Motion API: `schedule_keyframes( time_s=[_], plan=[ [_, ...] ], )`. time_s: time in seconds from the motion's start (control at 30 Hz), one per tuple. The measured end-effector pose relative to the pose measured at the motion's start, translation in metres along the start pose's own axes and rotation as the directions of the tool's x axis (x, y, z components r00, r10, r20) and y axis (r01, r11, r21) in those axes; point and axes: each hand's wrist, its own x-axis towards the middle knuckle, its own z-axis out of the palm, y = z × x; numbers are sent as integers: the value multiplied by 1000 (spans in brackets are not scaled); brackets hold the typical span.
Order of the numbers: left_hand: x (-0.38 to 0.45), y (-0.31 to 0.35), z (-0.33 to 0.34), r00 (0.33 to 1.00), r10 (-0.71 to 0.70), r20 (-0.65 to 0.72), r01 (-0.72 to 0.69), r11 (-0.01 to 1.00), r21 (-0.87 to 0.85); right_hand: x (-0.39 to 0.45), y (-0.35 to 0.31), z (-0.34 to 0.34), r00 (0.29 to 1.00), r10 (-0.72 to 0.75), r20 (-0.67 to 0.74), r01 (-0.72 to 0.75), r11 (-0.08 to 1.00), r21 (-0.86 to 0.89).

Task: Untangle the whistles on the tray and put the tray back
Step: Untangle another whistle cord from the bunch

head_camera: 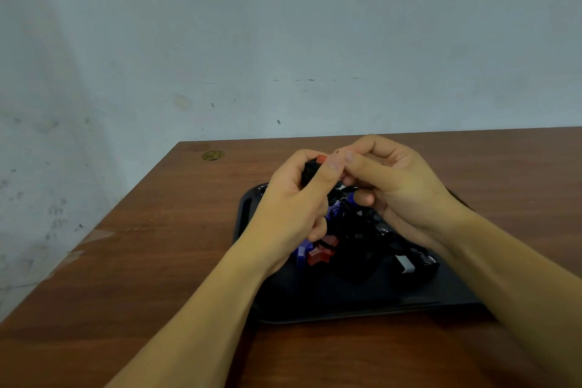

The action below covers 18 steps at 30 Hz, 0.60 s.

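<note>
A black tray [362, 302] lies on the wooden table [157, 261], and both my hands are raised above it. My left hand [293, 198] grips a red whistle [321, 159] together with a bunch of black cord. My right hand [393, 179] pinches the cord or ring right beside that whistle; its fingertips meet my left thumb. Black cords hang from my hands down into a tangled heap on the tray. In the heap lie red whistles [319, 253], a purple whistle [301, 253] and a grey one [404, 263]. My forearms hide parts of the tray.
The table's far edge meets a pale blue-grey wall [283, 41]. A small brass-coloured round fitting [213, 155] sits near the table's far left corner. The table's left edge runs diagonally toward me, with bits of clear tape [94, 236] on it.
</note>
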Motion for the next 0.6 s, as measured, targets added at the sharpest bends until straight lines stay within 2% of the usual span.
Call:
schedule_keyframes(
  time_s=[0.13, 0.33, 0.6],
  plan=[
    [-1, 0, -1, 999, -18, 32, 16, 999, 48, -1, 2, 2, 1000, -8, -21, 7, 1000, -19],
    [-3, -2, -1, 999, 15, 43, -24, 977, 211, -2, 6, -1, 993, -120, -12, 118, 987, -110],
    [-4, -1, -1, 998, -27, 50, 14, 969, 248, -1, 13, -3, 964, -266, 16, 263, 937, -231]
  ],
)
